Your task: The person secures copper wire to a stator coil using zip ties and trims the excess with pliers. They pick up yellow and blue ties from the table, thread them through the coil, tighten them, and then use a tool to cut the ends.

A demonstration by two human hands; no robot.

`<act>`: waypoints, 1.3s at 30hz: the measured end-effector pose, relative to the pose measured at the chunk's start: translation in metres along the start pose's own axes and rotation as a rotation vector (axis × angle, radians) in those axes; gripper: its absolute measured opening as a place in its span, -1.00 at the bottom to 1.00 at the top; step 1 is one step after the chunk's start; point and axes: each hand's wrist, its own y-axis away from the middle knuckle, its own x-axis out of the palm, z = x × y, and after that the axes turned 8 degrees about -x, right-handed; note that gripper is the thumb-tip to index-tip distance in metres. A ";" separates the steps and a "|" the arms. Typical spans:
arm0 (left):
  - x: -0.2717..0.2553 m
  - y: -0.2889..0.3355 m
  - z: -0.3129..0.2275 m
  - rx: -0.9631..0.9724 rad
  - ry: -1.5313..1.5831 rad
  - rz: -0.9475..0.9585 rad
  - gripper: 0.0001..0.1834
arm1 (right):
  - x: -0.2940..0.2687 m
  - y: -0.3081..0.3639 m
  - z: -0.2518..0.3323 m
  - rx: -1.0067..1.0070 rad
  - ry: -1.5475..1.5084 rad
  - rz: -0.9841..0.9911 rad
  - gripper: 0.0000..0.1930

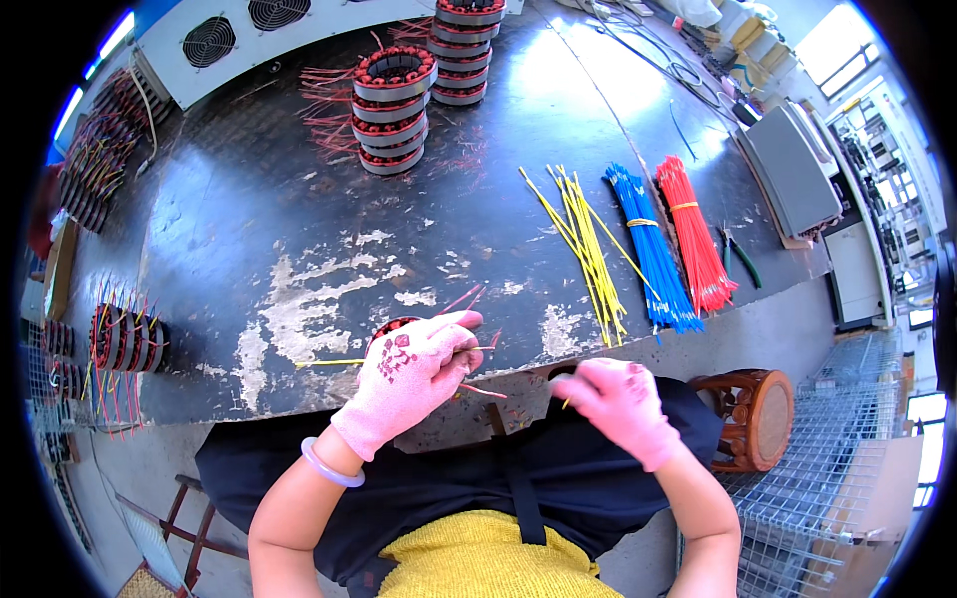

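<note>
My left hand [409, 374], in a pink glove, lies over a motor stator [392, 327] at the table's front edge. The glove hides most of the stator. Its fingers are curled closed around thin lead wires [482, 391], whose reddish ends stick out on the right. A yellow wire [329, 363] pokes out to the left from under the same hand. Off the table edge, to the right, my right hand [623, 404] is also gloved in pink and slightly blurred. Its fingertips are pinched together, with a small yellow tip [566, 403] showing below them.
Stacked stators [392, 110] stand at the back, others [130, 339] at the left. Loose yellow wires [588, 254], a blue wire bundle [653, 249], a red wire bundle [695, 234] and green-handled pliers [743, 261] lie right. A wooden stool [753, 419] stands beside the worn table [229, 259].
</note>
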 end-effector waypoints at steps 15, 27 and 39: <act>0.002 -0.002 0.001 0.065 -0.042 -0.024 -0.86 | 0.023 -0.064 0.042 0.509 -1.197 0.225 -0.76; 0.002 -0.002 0.001 0.021 -0.025 0.010 -0.92 | 0.022 -0.070 0.026 -0.542 0.177 -0.135 -0.84; -0.001 -0.001 0.002 0.067 0.007 0.047 -0.86 | 0.012 -0.052 0.039 -0.097 -0.179 -0.171 -0.74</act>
